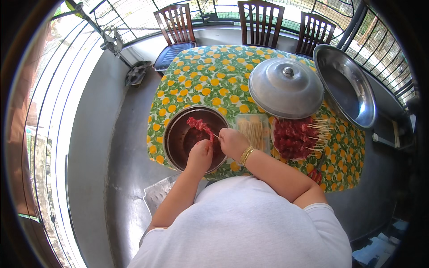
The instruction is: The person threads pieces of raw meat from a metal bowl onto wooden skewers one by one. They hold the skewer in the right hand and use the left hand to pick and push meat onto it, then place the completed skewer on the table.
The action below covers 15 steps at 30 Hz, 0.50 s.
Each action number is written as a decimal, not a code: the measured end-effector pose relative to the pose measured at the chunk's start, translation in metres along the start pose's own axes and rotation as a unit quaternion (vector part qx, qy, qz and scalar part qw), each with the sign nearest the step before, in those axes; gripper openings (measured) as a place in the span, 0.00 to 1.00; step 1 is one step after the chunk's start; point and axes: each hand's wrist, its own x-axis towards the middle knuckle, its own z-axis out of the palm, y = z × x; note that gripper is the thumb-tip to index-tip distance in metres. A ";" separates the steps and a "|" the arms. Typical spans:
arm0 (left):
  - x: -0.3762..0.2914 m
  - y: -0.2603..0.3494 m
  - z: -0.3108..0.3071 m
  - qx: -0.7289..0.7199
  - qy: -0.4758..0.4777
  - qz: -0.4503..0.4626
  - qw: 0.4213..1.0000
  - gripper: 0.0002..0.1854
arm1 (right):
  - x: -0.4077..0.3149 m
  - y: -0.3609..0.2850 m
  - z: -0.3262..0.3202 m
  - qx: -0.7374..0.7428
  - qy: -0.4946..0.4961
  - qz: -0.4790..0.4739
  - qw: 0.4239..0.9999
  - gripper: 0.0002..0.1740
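Note:
My right hand [233, 142] grips the bare end of a bamboo skewer [217, 135], whose far part carries red raw meat [197, 124]. Close beside it, my left hand [202, 152] pinches a strip of that meat hanging near the skewer. Both hands are over the right side of a metal bowl [169, 142], which has dark red meat and liquid low inside. To the right of the bowl, a clear plastic container [266, 134] holds many plain skewers [252, 132]. Farther right, loaded meat skewers [293, 139] are piled on a plate, sticks pointing right.
A domed metal lid [285, 88] lies behind the plate. Against the table's right edge leans a large metal basin [345, 87]. A red-handled tool [315, 174] rests near the front right. Wooden chairs [261, 25] line the far side of the fruit-patterned tablecloth [201, 78].

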 end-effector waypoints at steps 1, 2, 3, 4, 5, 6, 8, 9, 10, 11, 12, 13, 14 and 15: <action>-0.001 -0.002 0.000 0.000 0.002 -0.003 1.000 0.08 | 0.001 0.000 0.001 -0.001 0.000 -0.005 1.000 0.06; -0.002 -0.004 -0.001 -0.018 -0.008 -0.020 1.000 0.07 | 0.002 0.001 0.001 -0.003 0.000 -0.011 1.000 0.06; -0.003 -0.007 -0.003 -0.036 -0.020 -0.039 0.998 0.06 | 0.002 0.002 0.001 -0.007 -0.006 -0.008 1.000 0.06; -0.004 -0.009 -0.004 -0.043 -0.036 -0.079 0.995 0.05 | 0.002 0.003 0.002 -0.011 -0.013 -0.005 1.000 0.06; -0.005 -0.010 -0.004 -0.064 -0.028 -0.058 0.996 0.05 | 0.003 0.002 0.003 -0.011 -0.018 -0.004 1.000 0.06; -0.006 -0.011 -0.004 -0.074 -0.026 -0.056 0.995 0.05 | 0.004 0.002 0.004 -0.020 -0.022 -0.004 1.000 0.06; -0.008 -0.011 -0.004 -0.066 -0.023 -0.050 0.996 0.04 | 0.006 0.002 0.007 -0.031 -0.023 -0.006 0.999 0.06; -0.009 -0.010 -0.003 -0.048 -0.023 -0.046 0.998 0.04 | 0.007 0.003 0.007 -0.032 -0.027 -0.007 0.999 0.06; -0.010 -0.009 -0.003 -0.032 -0.026 -0.046 0.998 0.04 | 0.008 0.003 0.008 -0.034 -0.031 -0.008 0.999 0.06; -0.010 -0.007 -0.003 -0.033 -0.024 -0.042 0.998 0.04 | 0.008 0.004 0.009 -0.034 -0.033 -0.011 0.999 0.06; -0.010 -0.006 -0.003 -0.035 -0.026 -0.042 0.998 0.04 | 0.009 0.004 0.010 -0.040 -0.036 -0.005 0.999 0.06; -0.010 -0.005 -0.003 -0.033 -0.026 -0.058 0.997 0.04 | 0.010 0.003 0.010 -0.043 -0.036 0.000 0.998 0.06; -0.010 -0.005 -0.004 -0.041 -0.022 -0.040 0.998 0.04 | 0.010 0.003 0.011 -0.046 -0.036 0.005 0.998 0.06; -0.009 -0.006 -0.003 -0.046 -0.017 -0.039 0.998 0.04 | 0.011 0.003 0.010 -0.045 -0.033 0.004 0.998 0.06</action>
